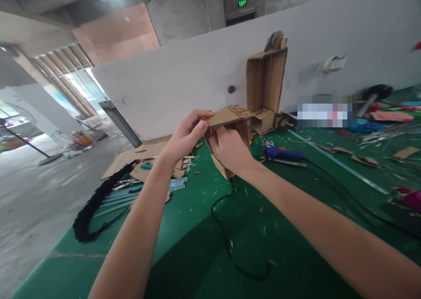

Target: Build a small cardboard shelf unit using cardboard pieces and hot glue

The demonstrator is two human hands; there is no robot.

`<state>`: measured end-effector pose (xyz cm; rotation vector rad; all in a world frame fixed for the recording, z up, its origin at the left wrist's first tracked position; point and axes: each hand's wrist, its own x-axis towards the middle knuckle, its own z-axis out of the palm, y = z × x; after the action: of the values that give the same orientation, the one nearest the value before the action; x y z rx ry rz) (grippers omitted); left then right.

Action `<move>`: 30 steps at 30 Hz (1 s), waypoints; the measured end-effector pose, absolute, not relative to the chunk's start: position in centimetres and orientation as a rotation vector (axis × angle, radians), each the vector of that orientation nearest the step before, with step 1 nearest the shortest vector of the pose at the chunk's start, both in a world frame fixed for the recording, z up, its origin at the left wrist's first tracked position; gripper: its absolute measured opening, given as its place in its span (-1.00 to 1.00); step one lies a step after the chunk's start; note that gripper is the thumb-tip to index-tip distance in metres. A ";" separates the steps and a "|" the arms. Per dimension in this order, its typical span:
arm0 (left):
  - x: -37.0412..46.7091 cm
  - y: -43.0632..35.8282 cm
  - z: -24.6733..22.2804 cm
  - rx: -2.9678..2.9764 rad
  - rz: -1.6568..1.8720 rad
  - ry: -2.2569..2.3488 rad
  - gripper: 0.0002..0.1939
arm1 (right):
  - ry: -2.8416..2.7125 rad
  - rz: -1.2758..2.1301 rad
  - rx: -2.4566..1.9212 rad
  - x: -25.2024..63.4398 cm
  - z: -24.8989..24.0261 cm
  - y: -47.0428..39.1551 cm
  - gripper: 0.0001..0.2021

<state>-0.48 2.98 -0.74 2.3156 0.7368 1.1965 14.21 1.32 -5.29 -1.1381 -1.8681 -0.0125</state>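
The cardboard box (226, 118) sits between the hands, its top panel's long axis running from the left fingertips rightward past the right knuckles. Pale marks on top; I can't read them. The left hand (187, 135) pinches the panel's corner; the right hand (233, 150) curls beneath, fingertips hidden, grip uncertain.

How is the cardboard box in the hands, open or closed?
The cardboard box is open on its near side: the right hand reaches beneath the top panel, which the left hand pinches.
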 end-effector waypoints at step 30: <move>0.1 3.0 -0.6 2.150 1.305 0.893 -0.38 | -1.798 0.032 -1.059 14.7 -5.5 1.9 -0.74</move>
<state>0.06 3.05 -0.56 2.1500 0.8932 1.3048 14.65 1.90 -5.50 -1.0590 -1.7982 0.0320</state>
